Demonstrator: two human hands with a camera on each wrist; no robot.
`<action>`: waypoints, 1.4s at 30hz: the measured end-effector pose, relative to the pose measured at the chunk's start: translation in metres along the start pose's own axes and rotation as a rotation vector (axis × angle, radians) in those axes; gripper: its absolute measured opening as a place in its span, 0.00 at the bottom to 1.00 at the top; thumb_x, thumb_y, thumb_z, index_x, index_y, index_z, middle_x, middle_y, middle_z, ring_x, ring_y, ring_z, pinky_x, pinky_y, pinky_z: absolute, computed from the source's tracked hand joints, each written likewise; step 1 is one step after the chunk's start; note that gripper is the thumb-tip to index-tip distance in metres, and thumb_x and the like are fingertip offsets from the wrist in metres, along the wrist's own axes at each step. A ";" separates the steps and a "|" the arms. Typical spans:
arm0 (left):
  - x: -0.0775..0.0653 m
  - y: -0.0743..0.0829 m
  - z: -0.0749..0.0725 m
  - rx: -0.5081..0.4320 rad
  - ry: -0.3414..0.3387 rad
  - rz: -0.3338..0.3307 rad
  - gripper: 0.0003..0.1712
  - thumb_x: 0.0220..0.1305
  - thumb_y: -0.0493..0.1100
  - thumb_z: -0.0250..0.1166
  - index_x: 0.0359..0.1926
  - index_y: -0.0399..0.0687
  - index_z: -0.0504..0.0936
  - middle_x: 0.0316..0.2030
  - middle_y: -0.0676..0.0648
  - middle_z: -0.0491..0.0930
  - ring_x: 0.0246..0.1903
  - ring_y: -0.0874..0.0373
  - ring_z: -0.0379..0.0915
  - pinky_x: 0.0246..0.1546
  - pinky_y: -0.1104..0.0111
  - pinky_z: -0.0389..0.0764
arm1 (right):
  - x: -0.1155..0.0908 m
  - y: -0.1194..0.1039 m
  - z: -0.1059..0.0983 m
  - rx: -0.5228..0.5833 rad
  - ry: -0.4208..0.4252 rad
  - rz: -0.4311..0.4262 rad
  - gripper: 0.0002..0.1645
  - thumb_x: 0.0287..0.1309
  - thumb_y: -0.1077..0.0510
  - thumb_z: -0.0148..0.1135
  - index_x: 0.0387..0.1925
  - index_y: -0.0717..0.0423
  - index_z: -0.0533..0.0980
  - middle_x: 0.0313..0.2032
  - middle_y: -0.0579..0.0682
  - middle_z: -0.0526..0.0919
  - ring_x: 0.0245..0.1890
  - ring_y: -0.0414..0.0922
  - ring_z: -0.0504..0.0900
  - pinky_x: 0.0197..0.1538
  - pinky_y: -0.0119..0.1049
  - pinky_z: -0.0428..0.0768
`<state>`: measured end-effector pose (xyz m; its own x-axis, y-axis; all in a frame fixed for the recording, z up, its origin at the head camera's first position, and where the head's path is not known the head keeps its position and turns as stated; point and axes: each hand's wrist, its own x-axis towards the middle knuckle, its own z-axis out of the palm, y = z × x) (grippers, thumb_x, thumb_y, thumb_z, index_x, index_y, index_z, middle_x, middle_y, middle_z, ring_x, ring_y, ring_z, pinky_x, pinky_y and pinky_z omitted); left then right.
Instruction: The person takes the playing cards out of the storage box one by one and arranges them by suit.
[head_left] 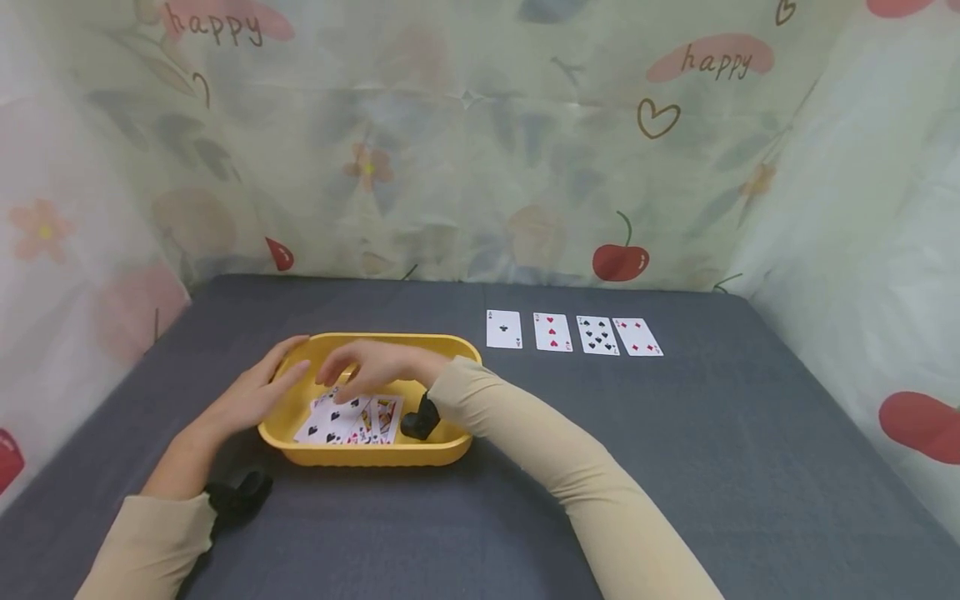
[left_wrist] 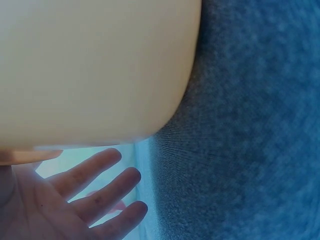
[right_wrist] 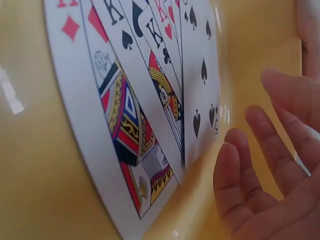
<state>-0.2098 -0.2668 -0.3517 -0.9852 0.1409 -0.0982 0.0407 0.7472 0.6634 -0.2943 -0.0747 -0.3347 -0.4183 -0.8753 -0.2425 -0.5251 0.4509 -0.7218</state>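
A yellow oval tray (head_left: pixel 375 456) stands on the dark cloth with several face-up playing cards (head_left: pixel 321 427) overlapping inside it. My left hand (head_left: pixel 238 402) rests at the tray's left rim, thumb over the edge; its fingers (left_wrist: pixel 107 196) are spread and fairly straight beneath the tray's side in the left wrist view. Over the cards, inside the tray, is my right hand (head_left: pixel 375 367), its fingers loosely bent and holding nothing. The right wrist view shows the right hand (right_wrist: pixel 272 197) beside a spade card (right_wrist: pixel 200 95), with a king of spades (right_wrist: pixel 137 135) and other cards fanned out.
Farther back to the right, cards lie face up in a row: an ace of clubs (head_left: pixel 503 330), a three of hearts (head_left: pixel 552 332), a spade card (head_left: pixel 597 335) and a four of diamonds (head_left: pixel 638 337), the last two nearly touching. A patterned curtain (head_left: pixel 465 167) encloses the table.
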 end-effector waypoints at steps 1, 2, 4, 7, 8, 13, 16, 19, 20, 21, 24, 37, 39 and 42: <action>0.000 0.000 0.000 -0.001 0.000 0.004 0.41 0.70 0.63 0.40 0.73 0.46 0.43 0.69 0.30 0.49 0.66 0.30 0.49 0.59 0.35 0.55 | 0.001 0.000 0.001 -0.005 -0.012 -0.005 0.23 0.57 0.60 0.62 0.55 0.55 0.72 0.55 0.48 0.77 0.57 0.39 0.73 0.55 0.21 0.72; 0.000 0.000 0.000 -0.002 0.000 0.009 0.40 0.70 0.63 0.40 0.73 0.46 0.43 0.69 0.30 0.50 0.66 0.30 0.49 0.59 0.35 0.55 | 0.002 -0.001 0.001 -0.008 -0.024 -0.009 0.23 0.57 0.60 0.62 0.55 0.55 0.72 0.55 0.48 0.76 0.58 0.39 0.72 0.55 0.21 0.72; 0.000 0.000 0.000 -0.001 0.000 0.014 0.40 0.70 0.63 0.40 0.73 0.46 0.43 0.69 0.30 0.50 0.66 0.30 0.49 0.59 0.35 0.56 | 0.004 0.000 0.002 -0.021 -0.046 -0.011 0.25 0.56 0.61 0.63 0.57 0.55 0.71 0.57 0.48 0.75 0.59 0.39 0.71 0.55 0.21 0.71; 0.001 0.000 0.000 -0.002 -0.002 0.017 0.41 0.70 0.64 0.40 0.73 0.46 0.43 0.69 0.30 0.50 0.66 0.30 0.49 0.59 0.36 0.56 | 0.005 0.001 0.003 -0.028 -0.072 -0.001 0.28 0.55 0.61 0.64 0.58 0.55 0.70 0.59 0.48 0.74 0.61 0.40 0.70 0.55 0.21 0.72; 0.001 0.000 0.000 -0.002 -0.002 0.017 0.41 0.70 0.64 0.39 0.73 0.46 0.43 0.69 0.30 0.50 0.66 0.30 0.49 0.59 0.36 0.56 | 0.006 0.001 0.003 -0.033 -0.078 0.003 0.29 0.54 0.61 0.64 0.59 0.55 0.69 0.59 0.48 0.74 0.61 0.39 0.70 0.55 0.21 0.71; 0.002 0.000 -0.001 -0.001 0.001 0.014 0.40 0.70 0.64 0.40 0.73 0.47 0.43 0.69 0.31 0.50 0.66 0.31 0.49 0.60 0.36 0.55 | 0.007 0.003 0.003 -0.074 -0.105 0.025 0.32 0.52 0.61 0.67 0.60 0.53 0.69 0.60 0.46 0.73 0.60 0.38 0.69 0.58 0.24 0.69; 0.002 -0.001 -0.001 0.002 0.010 0.019 0.39 0.70 0.62 0.41 0.72 0.47 0.44 0.69 0.31 0.50 0.66 0.31 0.49 0.60 0.37 0.56 | 0.009 0.005 0.005 -0.146 -0.105 0.034 0.31 0.50 0.59 0.69 0.58 0.51 0.70 0.58 0.45 0.73 0.58 0.37 0.70 0.59 0.24 0.68; 0.002 -0.001 -0.001 0.003 0.016 0.025 0.38 0.71 0.62 0.41 0.72 0.47 0.45 0.69 0.32 0.50 0.66 0.32 0.50 0.60 0.37 0.56 | 0.009 0.006 0.006 -0.206 -0.083 0.058 0.30 0.48 0.57 0.71 0.54 0.49 0.72 0.56 0.45 0.74 0.56 0.37 0.70 0.59 0.25 0.68; 0.002 -0.002 0.000 0.000 0.017 0.027 0.38 0.71 0.62 0.41 0.72 0.47 0.45 0.69 0.32 0.50 0.66 0.32 0.50 0.60 0.37 0.56 | 0.009 0.006 0.006 -0.220 -0.072 0.069 0.29 0.47 0.56 0.71 0.53 0.49 0.72 0.55 0.45 0.74 0.56 0.38 0.71 0.58 0.25 0.69; 0.002 -0.002 0.000 -0.002 0.017 0.028 0.38 0.71 0.62 0.41 0.72 0.46 0.45 0.69 0.31 0.50 0.66 0.32 0.49 0.60 0.37 0.56 | 0.009 0.006 0.007 -0.229 -0.063 0.082 0.29 0.46 0.55 0.72 0.52 0.49 0.72 0.55 0.45 0.75 0.55 0.38 0.71 0.57 0.25 0.70; 0.003 -0.002 0.000 -0.003 0.017 0.033 0.38 0.71 0.62 0.41 0.72 0.46 0.45 0.69 0.31 0.50 0.66 0.32 0.50 0.60 0.37 0.56 | 0.007 0.005 0.007 -0.265 -0.028 0.108 0.28 0.45 0.53 0.73 0.49 0.49 0.73 0.53 0.45 0.76 0.51 0.38 0.73 0.52 0.25 0.72; 0.002 -0.004 0.002 0.006 0.027 0.021 0.39 0.70 0.62 0.41 0.72 0.45 0.45 0.70 0.32 0.50 0.67 0.32 0.48 0.61 0.37 0.54 | 0.000 0.008 0.001 -0.373 0.050 0.086 0.15 0.51 0.55 0.68 0.41 0.55 0.79 0.34 0.46 0.79 0.32 0.36 0.72 0.35 0.21 0.70; 0.002 -0.004 0.002 0.009 0.030 0.020 0.39 0.70 0.62 0.41 0.72 0.46 0.46 0.70 0.32 0.50 0.67 0.32 0.48 0.61 0.37 0.54 | -0.003 0.009 -0.003 -0.351 0.047 0.082 0.12 0.55 0.56 0.65 0.40 0.56 0.80 0.33 0.46 0.79 0.31 0.35 0.71 0.34 0.21 0.69; 0.001 -0.004 0.002 0.012 0.034 0.024 0.39 0.70 0.62 0.41 0.72 0.45 0.46 0.69 0.32 0.51 0.67 0.32 0.49 0.62 0.38 0.54 | -0.012 0.008 -0.011 -0.299 0.056 0.061 0.09 0.58 0.57 0.62 0.39 0.57 0.80 0.34 0.47 0.80 0.31 0.36 0.71 0.35 0.21 0.70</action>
<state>-0.2107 -0.2682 -0.3554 -0.9890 0.1366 -0.0568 0.0661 0.7516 0.6563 -0.3018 -0.0591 -0.3305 -0.4916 -0.8378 -0.2374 -0.6889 0.5410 -0.4824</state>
